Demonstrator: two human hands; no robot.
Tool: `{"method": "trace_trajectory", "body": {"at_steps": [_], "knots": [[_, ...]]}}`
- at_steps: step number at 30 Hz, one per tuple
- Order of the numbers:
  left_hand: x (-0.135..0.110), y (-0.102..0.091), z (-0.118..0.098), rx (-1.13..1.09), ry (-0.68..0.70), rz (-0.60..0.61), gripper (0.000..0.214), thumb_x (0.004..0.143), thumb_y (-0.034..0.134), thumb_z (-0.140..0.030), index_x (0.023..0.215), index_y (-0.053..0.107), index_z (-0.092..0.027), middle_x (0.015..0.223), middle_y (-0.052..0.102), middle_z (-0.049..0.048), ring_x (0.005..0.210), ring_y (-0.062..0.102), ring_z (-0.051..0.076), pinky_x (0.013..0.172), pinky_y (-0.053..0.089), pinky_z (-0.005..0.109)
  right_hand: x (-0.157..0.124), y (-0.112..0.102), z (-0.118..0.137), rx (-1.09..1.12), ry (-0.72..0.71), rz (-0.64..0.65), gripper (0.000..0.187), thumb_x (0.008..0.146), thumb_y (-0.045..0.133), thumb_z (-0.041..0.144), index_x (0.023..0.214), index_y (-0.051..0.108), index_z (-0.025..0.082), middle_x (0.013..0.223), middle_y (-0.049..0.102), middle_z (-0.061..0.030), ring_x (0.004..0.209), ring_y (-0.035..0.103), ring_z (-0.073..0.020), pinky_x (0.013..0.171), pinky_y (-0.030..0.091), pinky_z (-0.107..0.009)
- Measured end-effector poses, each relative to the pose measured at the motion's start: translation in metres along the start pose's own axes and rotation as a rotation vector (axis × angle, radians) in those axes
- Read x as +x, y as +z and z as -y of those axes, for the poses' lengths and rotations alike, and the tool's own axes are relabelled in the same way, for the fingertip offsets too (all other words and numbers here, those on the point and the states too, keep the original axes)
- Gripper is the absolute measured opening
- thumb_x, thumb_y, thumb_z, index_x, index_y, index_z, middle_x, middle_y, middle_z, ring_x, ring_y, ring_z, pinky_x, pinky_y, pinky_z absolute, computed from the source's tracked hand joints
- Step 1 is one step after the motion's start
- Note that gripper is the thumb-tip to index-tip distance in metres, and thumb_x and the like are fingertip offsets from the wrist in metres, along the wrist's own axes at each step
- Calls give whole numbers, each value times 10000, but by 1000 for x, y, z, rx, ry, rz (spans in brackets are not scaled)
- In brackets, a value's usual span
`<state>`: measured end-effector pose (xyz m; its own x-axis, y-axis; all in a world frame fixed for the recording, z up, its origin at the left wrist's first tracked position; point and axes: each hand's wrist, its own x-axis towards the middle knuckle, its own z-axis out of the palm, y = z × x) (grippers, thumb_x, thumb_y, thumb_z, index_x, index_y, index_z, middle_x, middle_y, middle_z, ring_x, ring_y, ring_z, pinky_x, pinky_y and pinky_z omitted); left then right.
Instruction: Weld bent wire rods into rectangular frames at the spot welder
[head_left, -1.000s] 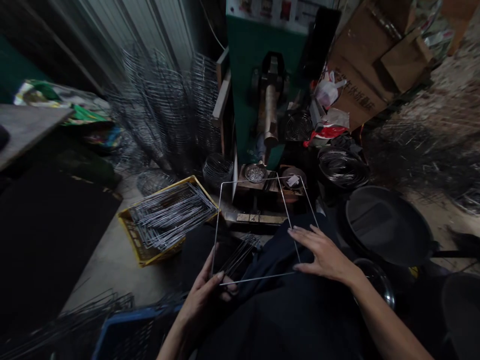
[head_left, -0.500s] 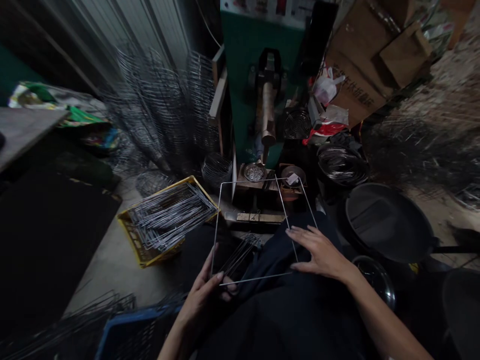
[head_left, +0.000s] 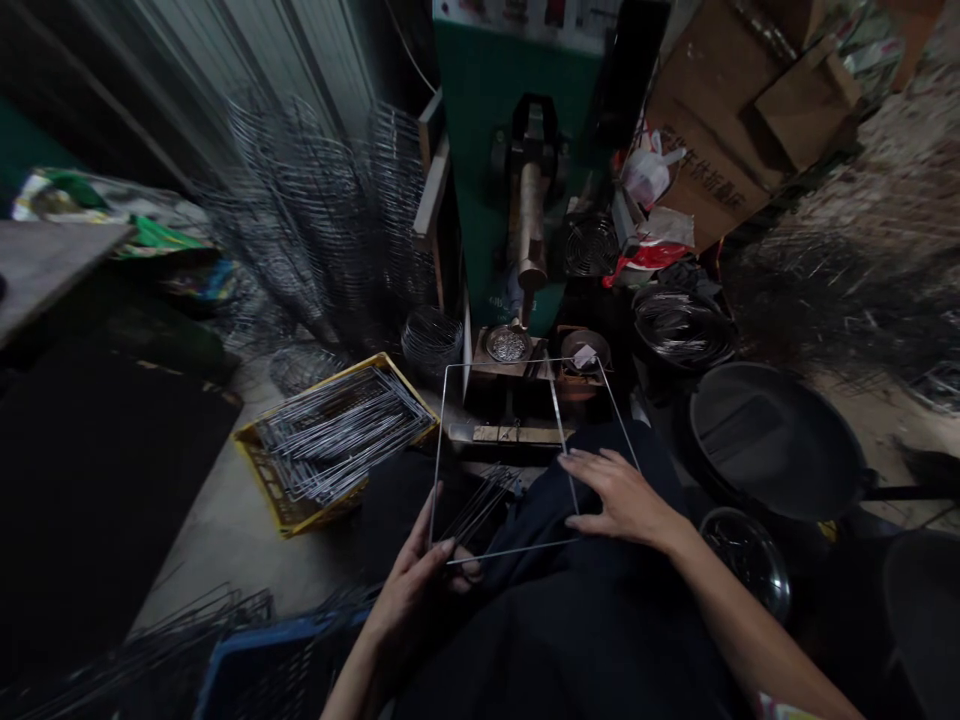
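A thin rectangular wire frame (head_left: 510, 551) is held over my lap, with a cross wire near its right side. My left hand (head_left: 420, 560) grips its near left corner, thumb on top and fingers curled underneath. My right hand (head_left: 622, 498) has its fingers and thumb on the cross wire at the right; the outer right wire passes behind that hand. Several loose wires (head_left: 480, 508) lie beyond my left fingers, and I cannot tell whether that hand touches them. Behind the frame's far edge stands a green machine (head_left: 480, 200) with a thick metal arm (head_left: 532, 225).
A yellow crate (head_left: 281, 510) of bent wire frames stands at left, a blue crate (head_left: 225, 665) nearer. Below the machine arm sits a dish of small metal pieces (head_left: 508, 344). Stacked wire coils (head_left: 300, 190) rise at back left; a large dark round pan (head_left: 776, 440) is at right.
My right hand has shifted left and slightly up along with the cross wire. My left hand has moved slightly right and up, still gripping the frame.
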<state>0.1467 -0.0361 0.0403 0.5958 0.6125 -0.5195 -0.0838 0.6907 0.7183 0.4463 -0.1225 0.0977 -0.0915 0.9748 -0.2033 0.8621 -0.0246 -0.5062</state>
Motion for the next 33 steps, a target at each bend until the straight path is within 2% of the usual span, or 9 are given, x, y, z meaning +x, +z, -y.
{"method": "trace_trajectory", "body": {"at_steps": [3,5,10,13,18,20,26,30,33], "knots": [[6,3,3,6,-4,25,968,849,654,-366,1536,-24,-288,711,704,73,652,663,216,560,486,269,12,6,16,108,-149,53,864,746,714,555,1478,364,257,1479,436,-95,1382,371,-257,1137,257,-479],[7,4,4,12,-5,28,972,854,648,-366,1534,-42,-283,714,703,72,646,661,212,562,491,273,13,9,17,112,-170,31,884,751,705,572,1490,339,254,1492,417,-93,1387,362,-257,1138,265,-472],[2,1,-2,-15,17,2,960,854,649,-356,1536,-24,-290,718,704,72,672,668,218,570,500,272,-3,9,-9,-85,86,-192,753,819,679,454,1472,382,224,1453,465,-127,1337,436,-291,1091,351,-511],[-1,1,-4,-15,19,8,955,857,646,-355,1537,-22,-282,712,701,70,655,660,206,565,495,262,-9,10,-12,-105,160,-241,747,818,685,435,1465,398,197,1441,478,-134,1320,456,-297,1080,388,-493],[-9,6,-9,-7,28,21,960,847,655,-364,1536,-11,-300,700,699,59,640,652,207,556,487,263,-8,19,14,133,-3,-87,837,805,715,423,1512,294,271,1515,383,-55,1367,398,-235,1118,377,-377],[-14,9,-11,2,33,18,924,858,642,-361,1536,17,-317,702,699,55,641,647,200,568,487,266,-8,21,21,179,-35,-67,860,794,733,411,1515,282,285,1519,380,-43,1371,393,-222,1123,371,-353],[-24,18,-15,-15,52,-20,937,844,658,-363,1536,28,-317,707,701,55,587,624,179,573,471,266,-14,18,27,137,-51,-55,954,726,798,397,1515,268,317,1501,408,-49,1349,423,-257,1110,390,-393],[-25,20,-14,-14,68,-6,965,847,652,-354,1536,-19,-284,720,705,70,590,627,182,590,477,281,-15,19,31,78,-31,-51,954,732,795,378,1518,257,317,1498,409,-50,1337,439,-254,1093,411,-393],[-25,22,-15,-6,92,-17,912,869,622,-355,1538,5,-302,713,701,60,574,614,171,578,466,272,-14,21,30,64,-33,-74,950,737,791,351,1520,253,314,1496,412,-50,1339,437,-248,1085,421,-385]]}}
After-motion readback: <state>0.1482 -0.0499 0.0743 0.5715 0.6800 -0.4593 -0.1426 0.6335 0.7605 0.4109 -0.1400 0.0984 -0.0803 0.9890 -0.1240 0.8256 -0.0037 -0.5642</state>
